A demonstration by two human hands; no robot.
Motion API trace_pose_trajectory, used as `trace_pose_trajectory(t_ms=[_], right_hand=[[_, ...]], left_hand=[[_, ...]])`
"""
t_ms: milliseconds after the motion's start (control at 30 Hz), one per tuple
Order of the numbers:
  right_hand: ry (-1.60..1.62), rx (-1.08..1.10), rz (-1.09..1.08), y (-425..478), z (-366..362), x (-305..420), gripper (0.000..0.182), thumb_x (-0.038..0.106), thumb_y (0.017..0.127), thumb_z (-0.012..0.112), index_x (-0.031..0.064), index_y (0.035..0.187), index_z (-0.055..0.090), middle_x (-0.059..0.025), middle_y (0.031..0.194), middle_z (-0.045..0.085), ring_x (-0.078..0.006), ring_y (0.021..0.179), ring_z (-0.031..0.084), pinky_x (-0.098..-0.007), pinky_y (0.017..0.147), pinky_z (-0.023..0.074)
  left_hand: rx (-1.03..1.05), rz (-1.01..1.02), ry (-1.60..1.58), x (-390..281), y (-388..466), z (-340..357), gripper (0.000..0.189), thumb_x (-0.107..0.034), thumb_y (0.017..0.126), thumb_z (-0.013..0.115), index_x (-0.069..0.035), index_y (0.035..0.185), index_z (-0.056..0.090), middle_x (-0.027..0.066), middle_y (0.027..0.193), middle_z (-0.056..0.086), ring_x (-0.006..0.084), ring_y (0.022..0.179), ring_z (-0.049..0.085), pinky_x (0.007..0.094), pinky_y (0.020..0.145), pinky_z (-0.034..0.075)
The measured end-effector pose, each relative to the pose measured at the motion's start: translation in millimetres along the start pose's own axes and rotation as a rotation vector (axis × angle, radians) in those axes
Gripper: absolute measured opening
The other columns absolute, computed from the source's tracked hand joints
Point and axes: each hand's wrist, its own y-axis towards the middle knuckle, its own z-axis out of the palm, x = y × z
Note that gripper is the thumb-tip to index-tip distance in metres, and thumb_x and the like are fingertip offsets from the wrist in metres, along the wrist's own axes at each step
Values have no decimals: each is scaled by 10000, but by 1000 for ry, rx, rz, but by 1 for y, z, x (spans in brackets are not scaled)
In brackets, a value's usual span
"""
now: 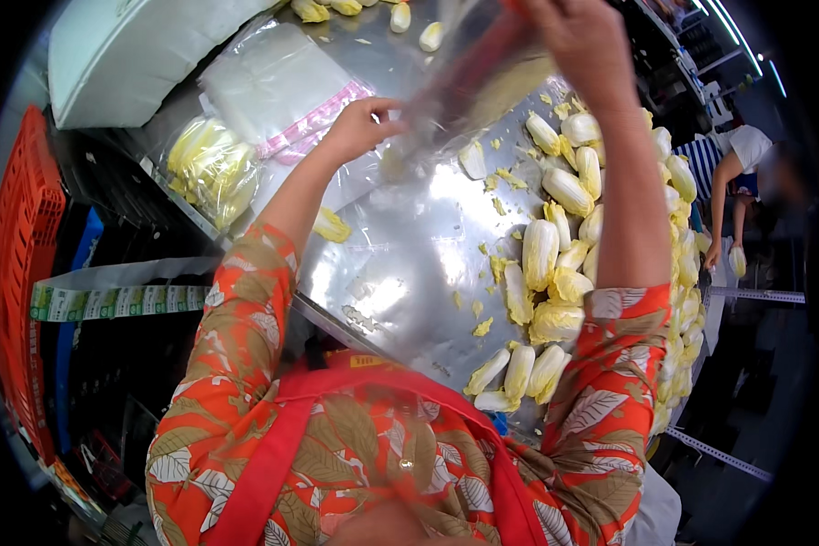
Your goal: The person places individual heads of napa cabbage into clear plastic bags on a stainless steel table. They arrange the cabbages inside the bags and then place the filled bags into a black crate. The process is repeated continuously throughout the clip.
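Note:
My right hand is raised over the far part of the metal table, with its fingers closed on the top of a clear plastic bag printed in red. The bag is blurred, and its contents cannot be made out. Near the bag's lower left side is my left hand, thumb and forefinger curled towards each other; whether they pinch the film is unclear. Small napa cabbages lie in a heap below my right forearm, with loose leaf scraps beside them.
A stack of flat plastic bags lies beyond my left hand, next to a bagged bunch of napa cabbages. At left are a white foam box, an orange crate and a label strip. Another person handles cabbage at right.

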Motion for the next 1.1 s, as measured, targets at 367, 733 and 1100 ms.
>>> trace_pose_trajectory(t_ms=[367, 733, 1100], right_hand=[[507, 151, 376, -300, -86, 31, 203, 165, 1001, 534, -4, 1020, 646, -170, 1264, 637, -356, 1264, 545, -493, 1089, 383], [545, 850, 916, -282, 38, -8, 279, 263, 900, 690, 28, 1045, 727, -65, 894, 724, -127, 818, 649, -303, 752, 524], [-315, 716, 386, -112, 246, -152, 438, 318, 721, 738, 113, 1107, 705, -133, 1090, 701, -324, 998, 668, -402, 852, 531]], left_hand=[[-295, -135, -575, -6, 16, 8, 164, -141, 981, 481, 10, 1029, 525, 137, 938, 663, 197, 702, 680, 309, 612, 579], [-157, 170, -648, -5, 4, 6, 190, -213, 1021, 516, -31, 1043, 565, 98, 1010, 673, 151, 867, 657, 317, 835, 561], [216, -150, -319, 55, -125, 36, 279, -50, 848, 594, -52, 1127, 585, 70, 1090, 629, 153, 1003, 584, 283, 849, 459]])
